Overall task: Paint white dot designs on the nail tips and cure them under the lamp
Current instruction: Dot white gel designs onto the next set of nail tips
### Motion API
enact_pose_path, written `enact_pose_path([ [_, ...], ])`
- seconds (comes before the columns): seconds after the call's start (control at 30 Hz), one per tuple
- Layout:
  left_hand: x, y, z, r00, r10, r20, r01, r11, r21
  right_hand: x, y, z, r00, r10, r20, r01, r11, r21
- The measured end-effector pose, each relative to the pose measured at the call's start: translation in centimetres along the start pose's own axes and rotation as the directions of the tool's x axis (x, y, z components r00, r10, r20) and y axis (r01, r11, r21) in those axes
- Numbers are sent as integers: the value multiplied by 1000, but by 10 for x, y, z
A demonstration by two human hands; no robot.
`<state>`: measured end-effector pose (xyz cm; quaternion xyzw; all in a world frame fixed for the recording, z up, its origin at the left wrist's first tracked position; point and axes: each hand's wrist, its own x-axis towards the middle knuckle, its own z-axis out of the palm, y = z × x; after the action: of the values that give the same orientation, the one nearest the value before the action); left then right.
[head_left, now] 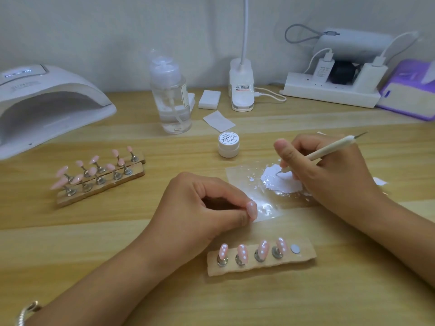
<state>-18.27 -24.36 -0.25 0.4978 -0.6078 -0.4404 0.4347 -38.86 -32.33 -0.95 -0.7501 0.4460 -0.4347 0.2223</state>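
Holding dotting pen [323, 153] | right hand [334, 175] | tip down-left, on white paint [286, 184]

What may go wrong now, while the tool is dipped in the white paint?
1. The dotting tool in the right hand has its tip in the white paint puddle; it may pick up too much and leave a blob on the nail tip pinched by the left hand.
2. The four dotted tips on the near wooden strip stand close to the left forearm; if they are uncured, a brush of the arm could smear them.
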Motion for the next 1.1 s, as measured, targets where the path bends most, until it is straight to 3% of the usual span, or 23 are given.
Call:
enact_pose_path([
  [0.2, 0, 0, 0, 1000, 3, 2, -3, 1000, 7, 0, 1, 1, 1000, -7, 1, 7, 1000, -19],
  [0.57, -1, 1, 1, 999, -30, -14, 30, 1000, -3, -3, -14, -6, 974, 26, -223, 39, 960, 279],
  [0.8, -1, 2, 0, 999, -33, -18, 33, 999, -12, -23, -37, 5, 998, -49, -40, 63, 872, 485],
  [1.1, -1, 1, 0, 999, -48, -13, 48, 998, -40, -28, -42, 10, 992, -31, 124, -29, 890, 456],
])
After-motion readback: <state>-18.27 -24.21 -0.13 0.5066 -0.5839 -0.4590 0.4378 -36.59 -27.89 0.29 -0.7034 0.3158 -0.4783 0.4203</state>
